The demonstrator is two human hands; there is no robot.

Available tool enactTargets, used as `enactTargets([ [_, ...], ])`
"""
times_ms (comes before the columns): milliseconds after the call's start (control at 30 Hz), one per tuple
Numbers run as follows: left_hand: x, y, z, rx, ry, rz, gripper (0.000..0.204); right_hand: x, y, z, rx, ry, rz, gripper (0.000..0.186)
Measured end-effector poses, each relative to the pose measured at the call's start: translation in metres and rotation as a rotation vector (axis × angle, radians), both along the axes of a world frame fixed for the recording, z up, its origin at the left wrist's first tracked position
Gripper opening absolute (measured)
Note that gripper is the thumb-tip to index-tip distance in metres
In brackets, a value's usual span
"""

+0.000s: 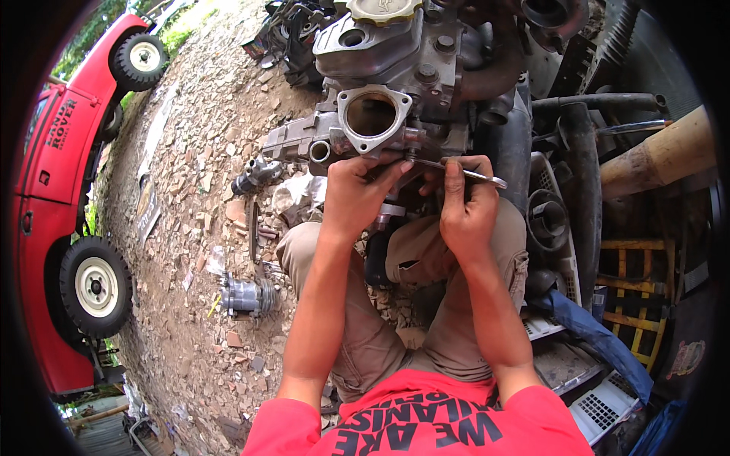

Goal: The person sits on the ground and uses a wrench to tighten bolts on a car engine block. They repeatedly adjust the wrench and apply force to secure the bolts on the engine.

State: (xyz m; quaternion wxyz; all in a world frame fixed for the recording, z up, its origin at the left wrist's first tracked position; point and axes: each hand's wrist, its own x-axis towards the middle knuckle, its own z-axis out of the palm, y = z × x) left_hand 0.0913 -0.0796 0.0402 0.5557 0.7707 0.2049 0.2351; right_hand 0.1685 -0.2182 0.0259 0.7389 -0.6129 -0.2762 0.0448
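Note:
A grey metal engine (380, 68) stands before me, with a three-cornered flange (404, 106) around a round opening facing me. Just below that flange, my right hand (469, 205) grips a slim silver wrench (487, 178) between thumb and fingers. The wrench lies nearly level, its far end meeting a small fitting on the engine's lower front. My left hand (356, 194) is closed in a pinch beside that same end, its fingertips against the fitting. What sits between those fingertips is too small to make out.
A silver cylindrical engine part (245, 295) lies on the stony ground at left, and a pipe-like part (256, 175) farther up. A red vehicle (53, 190) stands at far left. Pipes, a bamboo pole (660, 152), a white crate (566, 258) and a yellow rack (637, 296) crowd the right.

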Motion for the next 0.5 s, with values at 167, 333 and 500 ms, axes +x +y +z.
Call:
enactTargets([
  [167,-0.008,0.001,0.003,-0.011,-0.013,-0.01,0.018,0.003,-0.008,-0.006,0.162,0.166,0.16,0.022],
  [333,-0.005,-0.001,-0.003,0.114,-0.074,0.05,0.017,0.0,-0.003,-0.014,0.34,0.69,0.238,0.028],
  [500,0.004,-0.003,-0.01,0.102,-0.159,0.069,0.019,0.004,-0.001,-0.021,0.462,1.039,0.207,0.03],
])
